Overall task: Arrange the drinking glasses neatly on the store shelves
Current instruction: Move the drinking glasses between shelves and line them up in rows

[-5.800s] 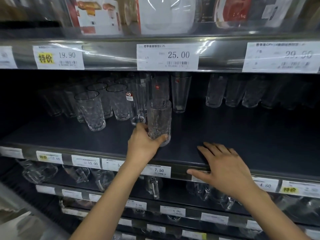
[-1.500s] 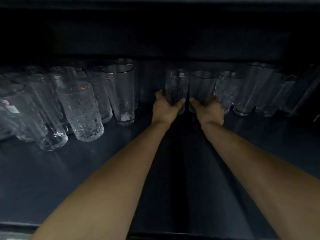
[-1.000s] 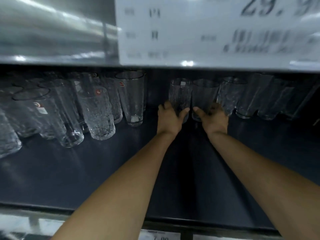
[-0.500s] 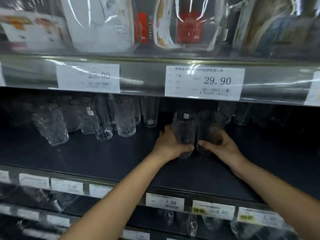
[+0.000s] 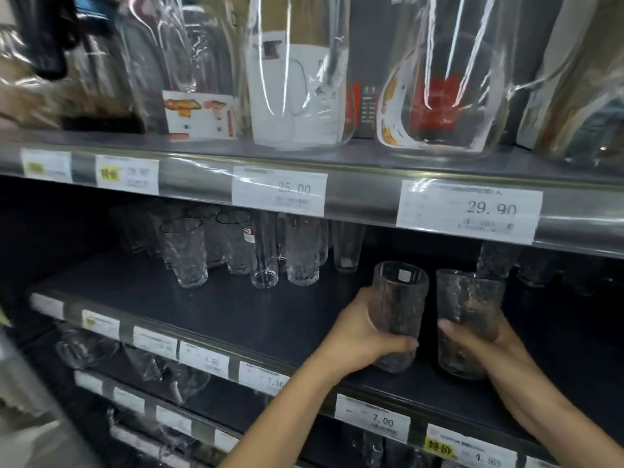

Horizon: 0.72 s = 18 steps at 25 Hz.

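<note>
Store shelving, seen from slightly left of the work area. Nearest, the front rail of the dark shelf (image 5: 270, 319) carries price tags, of which "7.50" (image 5: 265, 380) and "7.00" (image 5: 373, 421) are legible; a yellow-marked tag (image 5: 471, 449) to the right reads partly "4.5", and lower shelves with blurred glassware lie beneath. Both bare forearms reach up from the lower edge onto this shelf. The left hand (image 5: 361, 336) is wrapped around the lower half of a textured glass (image 5: 398, 309), thumb across its front and fingers behind, closed firmly on it; the glass is upright near the shelf front, and whether its base touches the surface cannot be told. A small white sticker sits inside its far rim. The right hand (image 5: 479, 339) likewise closes on a second textured glass (image 5: 467, 312), thumb in front, just beside the first but not touching it. Farther back, to the left, a loose cluster of glasses (image 5: 243, 248) stands on the shelf, one with a red-and-white label; more glasses (image 5: 533, 265) stand in shadow at the rear right. Above, the metal rail of the upper shelf (image 5: 354, 194) bears tags reading "25.00" (image 5: 279, 190) and "29.90" (image 5: 469, 211). On that shelf stand clear pitchers (image 5: 297, 79) with printed inserts, text unreadable.
</note>
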{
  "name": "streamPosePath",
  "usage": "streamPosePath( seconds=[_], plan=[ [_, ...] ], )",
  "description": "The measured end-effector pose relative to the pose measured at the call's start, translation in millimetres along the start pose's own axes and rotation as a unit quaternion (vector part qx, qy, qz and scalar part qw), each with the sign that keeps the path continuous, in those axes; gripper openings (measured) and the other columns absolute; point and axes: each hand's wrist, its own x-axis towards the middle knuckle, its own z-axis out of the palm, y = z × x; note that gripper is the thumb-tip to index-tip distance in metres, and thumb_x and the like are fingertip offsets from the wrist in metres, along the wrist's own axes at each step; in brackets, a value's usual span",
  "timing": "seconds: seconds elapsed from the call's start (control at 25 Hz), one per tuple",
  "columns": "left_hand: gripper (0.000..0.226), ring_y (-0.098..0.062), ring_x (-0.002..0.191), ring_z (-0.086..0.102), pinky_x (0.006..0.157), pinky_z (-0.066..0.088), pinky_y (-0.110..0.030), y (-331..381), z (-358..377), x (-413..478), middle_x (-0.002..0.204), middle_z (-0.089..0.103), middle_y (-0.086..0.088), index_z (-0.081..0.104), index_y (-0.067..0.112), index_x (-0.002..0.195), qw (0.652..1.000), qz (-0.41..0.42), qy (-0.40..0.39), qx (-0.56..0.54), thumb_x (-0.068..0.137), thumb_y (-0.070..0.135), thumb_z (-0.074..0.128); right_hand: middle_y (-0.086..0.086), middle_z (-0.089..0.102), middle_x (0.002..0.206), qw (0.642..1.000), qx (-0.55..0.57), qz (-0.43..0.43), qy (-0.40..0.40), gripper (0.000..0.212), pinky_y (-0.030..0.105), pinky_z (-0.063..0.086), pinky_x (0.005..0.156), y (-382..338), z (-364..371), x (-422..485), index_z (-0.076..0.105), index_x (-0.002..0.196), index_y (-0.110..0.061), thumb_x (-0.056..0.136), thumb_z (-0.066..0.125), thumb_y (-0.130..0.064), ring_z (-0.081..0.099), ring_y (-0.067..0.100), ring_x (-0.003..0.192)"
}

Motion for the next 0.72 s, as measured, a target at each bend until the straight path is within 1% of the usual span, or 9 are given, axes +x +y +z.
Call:
streamPosePath(
  seconds=[0.12,0.2,0.28,0.32,0.4,0.48,0.56,0.64,0.72],
  plan=[
    [0.069,0.002,0.106,0.065,0.091,0.051,-0.018,-1,-24,-39,0.113,0.069,0.014,0.052,0.037,0.123,0.997,0.0,0.06,-0.048,0.067,0.023,0.09,-0.005,0.072,0.115,0.999,0.051,-0.001,0.002,0.092,0.05,0.049,0.098,-16,28,-23,0.063,0.116,-0.043,0.032,0.091,-0.068,0.068,0.025,0.107],
    [0.067,-0.002,0.105,0.067,0.091,0.052,-0.022,-1,-45,-65,0.114,0.071,0.013,0.052,0.037,0.124,0.99,-0.007,0.106,-0.093,0.07,0.022,0.089,0.002,0.075,0.106,0.997,0.08,0.012,-0.009,0.1,0.048,0.056,0.081,-15,53,-31,0.067,0.112,-0.037,0.021,0.089,-0.072,0.073,0.029,0.09],
    [0.062,0.002,0.101,0.068,0.085,0.052,-0.018,-2,-66,-94,0.109,0.072,0.02,0.053,0.033,0.124,0.98,-0.02,0.15,-0.128,0.075,0.015,0.086,0.007,0.076,0.097,0.993,0.093,0.022,-0.063,0.093,0.038,0.057,0.06,-15,86,-39,0.07,0.111,-0.026,0.031,0.085,-0.07,0.074,0.028,0.076],
    [0.062,0.004,0.099,0.068,0.083,0.052,-0.015,-1,-76,-107,0.106,0.072,0.024,0.053,0.032,0.125,0.975,-0.023,0.168,-0.142,0.075,0.016,0.086,0.007,0.076,0.095,0.991,0.099,0.02,-0.089,0.084,0.035,0.055,0.058,-15,103,-45,0.07,0.11,-0.023,0.039,0.082,-0.066,0.074,0.026,0.075],
    [0.071,0.001,0.103,0.068,0.087,0.052,-0.022,0,-97,-130,0.108,0.072,0.023,0.054,0.034,0.125,0.965,-0.022,0.209,-0.158,0.063,0.033,0.088,0.004,0.077,0.097,0.985,0.113,0.012,-0.133,0.076,0.038,0.053,0.068,-19,140,-55,0.071,0.11,-0.022,0.044,0.08,-0.059,0.074,0.021,0.082],
    [0.076,-0.006,0.108,0.068,0.09,0.052,-0.028,-6,-120,-146,0.112,0.073,0.017,0.056,0.036,0.122,0.951,-0.018,0.255,-0.174,0.052,0.043,0.083,0.001,0.076,0.105,0.979,0.123,0.011,-0.162,0.095,0.044,0.052,0.084,-20,176,-61,0.068,0.117,-0.024,0.034,0.084,-0.068,0.073,0.019,0.093],
    [0.089,-0.015,0.11,0.069,0.091,0.055,-0.034,-13,-143,-162,0.117,0.073,0.006,0.056,0.03,0.129,0.938,-0.022,0.282,-0.203,0.047,0.046,0.087,0.002,0.075,0.109,0.974,0.14,0.012,-0.177,0.098,0.051,0.051,0.092,-20,208,-65,0.069,0.116,-0.028,0.031,0.085,-0.073,0.072,0.022,0.099],
    [0.106,-0.023,0.116,0.066,0.1,0.052,-0.046,-23,-167,-175,0.125,0.07,-0.003,0.05,0.028,0.139,0.931,-0.023,0.296,-0.214,0.044,0.052,0.092,0.005,0.075,0.108,0.969,0.152,0.005,-0.195,0.09,0.055,0.051,0.093,-20,236,-66,0.071,0.111,-0.031,0.032,0.086,-0.073,0.072,0.023,0.1],
    [0.108,-0.03,0.119,0.064,0.103,0.048,-0.054,-30,-187,-183,0.13,0.066,-0.009,0.048,0.036,0.14,0.926,-0.022,0.306,-0.222,0.044,0.056,0.093,0.006,0.075,0.105,0.966,0.16,0.006,-0.201,0.086,0.053,0.053,0.089,-21,261,-67,0.073,0.106,-0.034,0.03,0.086,-0.073,0.073,0.023,0.096]
  ],
)
